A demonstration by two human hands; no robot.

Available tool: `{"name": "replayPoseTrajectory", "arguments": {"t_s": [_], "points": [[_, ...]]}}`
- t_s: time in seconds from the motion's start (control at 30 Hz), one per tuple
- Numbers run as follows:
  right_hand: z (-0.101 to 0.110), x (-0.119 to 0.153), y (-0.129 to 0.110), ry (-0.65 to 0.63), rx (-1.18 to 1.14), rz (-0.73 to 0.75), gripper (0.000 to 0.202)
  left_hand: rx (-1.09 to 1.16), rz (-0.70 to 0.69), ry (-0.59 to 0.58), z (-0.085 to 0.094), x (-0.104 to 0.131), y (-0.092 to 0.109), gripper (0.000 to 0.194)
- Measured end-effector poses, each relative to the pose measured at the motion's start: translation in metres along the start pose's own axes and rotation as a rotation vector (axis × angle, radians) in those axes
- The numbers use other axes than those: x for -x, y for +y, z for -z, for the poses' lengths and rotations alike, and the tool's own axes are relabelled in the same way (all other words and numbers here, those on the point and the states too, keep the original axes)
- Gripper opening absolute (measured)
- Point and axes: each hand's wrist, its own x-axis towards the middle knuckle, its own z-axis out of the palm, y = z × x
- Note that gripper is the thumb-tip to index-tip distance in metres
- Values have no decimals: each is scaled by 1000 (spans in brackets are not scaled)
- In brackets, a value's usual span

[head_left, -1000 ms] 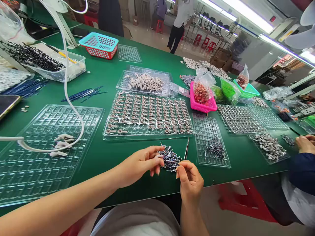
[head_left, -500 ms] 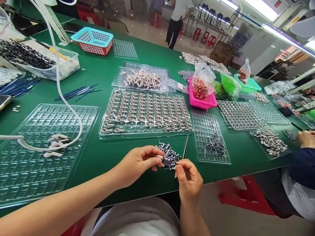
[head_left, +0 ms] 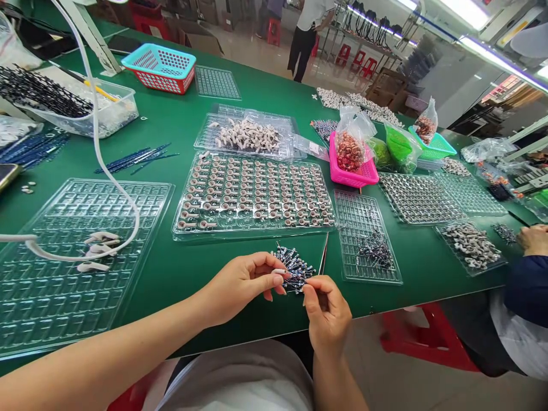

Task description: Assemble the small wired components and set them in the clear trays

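Note:
My left hand (head_left: pixel 252 282) pinches a small whitish part (head_left: pixel 279 272) between thumb and fingertips. Close to its right, my right hand (head_left: pixel 327 302) has thumb and forefinger pressed together at the edge of a pile of small dark-blue wired parts (head_left: pixel 293 264); what lies between those fingertips is too small to name. Tweezers (head_left: pixel 323 255) rest on the green table just right of the pile. Beyond the hands is a clear tray (head_left: pixel 231 232) with rows of beige ring-ended parts, and behind it a heap of similar beige parts (head_left: pixel 248 136).
A large clear tray (head_left: pixel 128 228) with a white cable (head_left: pixel 95 114) over it lies left. Right are a tray of dark wired pieces (head_left: pixel 370 271), a pink basket (head_left: pixel 353 178) and more trays. A co-worker's hand (head_left: pixel 534 240) is at far right.
The right hand has shifted very slightly left, its fingertips still at the pile. The white part in the left hand shows a little more. The camera view has tilted slightly.

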Motion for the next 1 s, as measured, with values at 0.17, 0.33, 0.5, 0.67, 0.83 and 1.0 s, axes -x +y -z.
{"name": "replayPoseTrajectory", "arguments": {"t_s": [0.17, 0.33, 0.5, 0.67, 0.83, 1.0], "points": [[0, -2, -3, -10, 36, 56, 6, 44, 25, -12, 0, -1, 0, 23], [0, -3, -5, -21, 55, 92, 7, 69, 31, -16, 1, -2, -1, 23], [0, -3, -6, -36, 65, 105, 7, 49, 37, -9, 1, -1, 1, 23], [0, -4, -5, -49, 59, 124, 8, 4, 16, 17, -1, 0, 1, 21], [0, -5, -7, -70, 92, 134, 5, -138, -54, 53, 0, 2, -4, 20], [0, -7, -12, -84, 109, 181, 9, -350, -142, 84, 2, 3, -8, 26]]}}
